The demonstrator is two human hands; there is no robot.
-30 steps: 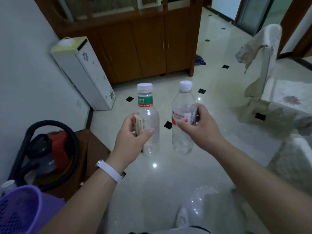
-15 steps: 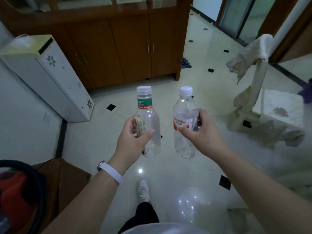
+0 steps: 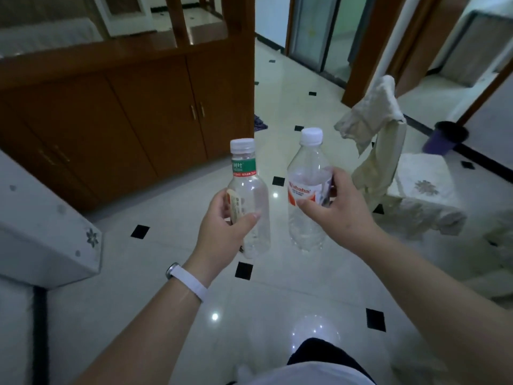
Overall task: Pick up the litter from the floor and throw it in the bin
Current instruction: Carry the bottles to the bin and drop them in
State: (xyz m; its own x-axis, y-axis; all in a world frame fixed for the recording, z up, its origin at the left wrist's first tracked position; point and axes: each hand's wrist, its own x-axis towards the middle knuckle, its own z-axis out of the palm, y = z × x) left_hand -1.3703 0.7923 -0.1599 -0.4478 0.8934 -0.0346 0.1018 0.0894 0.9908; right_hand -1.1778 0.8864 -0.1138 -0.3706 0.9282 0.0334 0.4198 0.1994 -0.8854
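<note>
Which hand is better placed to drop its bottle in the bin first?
Probably the right hand: it grips the red-label bottle on the side where the purple bin stands. The left hand, holding the green-label bottle, is farther from it.

Head camera looks forward and down, seemingly standing.

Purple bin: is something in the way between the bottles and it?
Yes. The cream cloth-draped chair stands between the purple dark-rimmed bin and both bottles: the green-labelled clear plastic bottle in the left hand, the red-labelled clear plastic bottle in the right hand. Tiled floor beside the chair looks open.
</note>
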